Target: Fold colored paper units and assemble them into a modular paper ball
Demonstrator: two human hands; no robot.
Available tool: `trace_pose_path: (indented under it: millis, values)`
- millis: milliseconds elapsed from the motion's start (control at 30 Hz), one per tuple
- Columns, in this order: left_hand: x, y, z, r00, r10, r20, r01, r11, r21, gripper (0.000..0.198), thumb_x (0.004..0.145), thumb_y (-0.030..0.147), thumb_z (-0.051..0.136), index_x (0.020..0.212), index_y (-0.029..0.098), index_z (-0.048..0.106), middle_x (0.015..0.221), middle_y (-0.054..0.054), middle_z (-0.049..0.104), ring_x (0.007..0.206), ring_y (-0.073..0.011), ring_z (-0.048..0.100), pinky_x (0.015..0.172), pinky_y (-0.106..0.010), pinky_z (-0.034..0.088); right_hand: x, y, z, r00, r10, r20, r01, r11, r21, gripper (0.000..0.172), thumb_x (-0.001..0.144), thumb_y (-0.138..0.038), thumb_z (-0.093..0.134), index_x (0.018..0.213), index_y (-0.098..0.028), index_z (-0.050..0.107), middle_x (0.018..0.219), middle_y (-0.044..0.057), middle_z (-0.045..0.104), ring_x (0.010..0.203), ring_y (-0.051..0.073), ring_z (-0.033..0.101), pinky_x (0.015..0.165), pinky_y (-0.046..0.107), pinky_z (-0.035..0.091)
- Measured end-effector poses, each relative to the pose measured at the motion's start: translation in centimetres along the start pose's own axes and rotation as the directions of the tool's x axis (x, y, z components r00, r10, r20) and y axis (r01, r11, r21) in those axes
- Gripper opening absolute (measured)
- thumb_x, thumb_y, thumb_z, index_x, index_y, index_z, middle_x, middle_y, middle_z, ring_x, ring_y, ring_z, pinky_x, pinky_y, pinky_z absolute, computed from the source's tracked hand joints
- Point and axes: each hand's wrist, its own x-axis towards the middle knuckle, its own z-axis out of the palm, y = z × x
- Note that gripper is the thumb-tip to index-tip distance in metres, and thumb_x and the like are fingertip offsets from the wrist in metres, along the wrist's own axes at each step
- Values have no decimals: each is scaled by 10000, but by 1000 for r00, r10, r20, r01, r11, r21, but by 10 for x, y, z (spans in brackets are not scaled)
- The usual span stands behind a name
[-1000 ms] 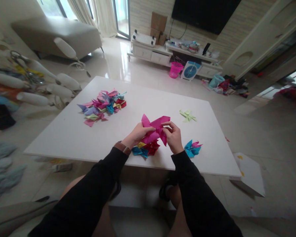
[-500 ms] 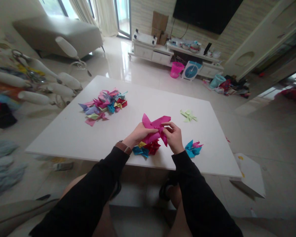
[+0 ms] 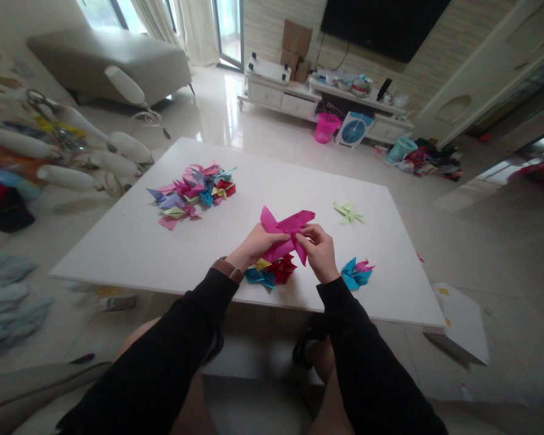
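Note:
Above the near part of the white table [image 3: 263, 181], a magenta folded-paper pinwheel [image 3: 295, 222] is held between both hands. My left hand [image 3: 256, 244] pinches it from the left, thumb on top near its middle. On the other side, my right hand [image 3: 320, 248] is closed on the lower right blade with thumb and fingertips. Just beneath the hands lie folded papers in blue, yellow and red [image 3: 283, 269], partly hidden. To the right of my right hand sits a blue folded paper with a pink one [image 3: 356, 275]. A pale green paper pinwheel [image 3: 348, 212] rests farther back.
A heap of many-coloured folded papers [image 3: 193, 190] covers part of the table's left side. Beyond the table stand a pink basket [image 3: 327, 128], a blue fan [image 3: 354, 129] and a low white cabinet [image 3: 272, 96]. A white box [image 3: 462, 323] is at the right corner.
The right fingers have shifted slightly on the magenta pinwheel, and its lower right blade now lies flatter. Both hands keep their hold. The whole view has moved a little.

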Motion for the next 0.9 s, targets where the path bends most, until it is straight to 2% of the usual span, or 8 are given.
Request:
trace_pose_path:
  millis: [133,333,467,600,733,900]
  values:
    - [0,0,2,999,1,-37,-1,1000,12,376,631,209,894,937,62,732,894,-124,751,727,-171,683,656,-275,554,0,0,1,1000,-2,-1,2,1000,23,188,764,-351,758,754,-202,645,934,28,634,836,176,630,751,309,529]
    - [2,-2,2,999,28,-41,-25,998,58,407,637,215,890,980,58,738,938,-154,756,779,-209,709,689,-307,571,-2,0,2,998,-56,38,59,994,-94,163,792,-348,743,745,-203,684,978,50,625,883,191,630,736,311,528]
    - [2,-1,0,998,15,-59,-10,996,84,397,635,229,891,961,59,741,922,-153,754,760,-206,706,675,-304,566,-5,-4,2,994,-98,53,108,967,-232,181,831,-365,720,752,-202,716,989,63,637,894,197,629,701,305,510]
    - [4,-3,-2,999,14,-48,-12,999,38,362,616,241,890,894,78,725,875,-121,743,716,-180,687,634,-277,548,-5,-5,2,990,-125,58,136,960,-245,238,915,-352,610,776,-205,736,953,66,666,899,202,639,769,335,513]
    - [5,-4,-2,999,2,-47,-2,1000,4,289,641,247,855,827,89,701,796,-89,713,657,-155,653,581,-258,517,-5,-3,1,987,-154,53,163,950,-265,146,875,-288,641,816,-215,754,957,60,668,943,215,642,857,361,510]
    - [1,0,1,998,-26,-65,27,999,18,310,642,286,869,802,91,689,760,-80,698,640,-150,641,575,-259,506,-6,-2,1,987,-154,43,160,945,-286,117,866,-293,678,827,-224,765,949,51,644,910,206,635,806,347,512]
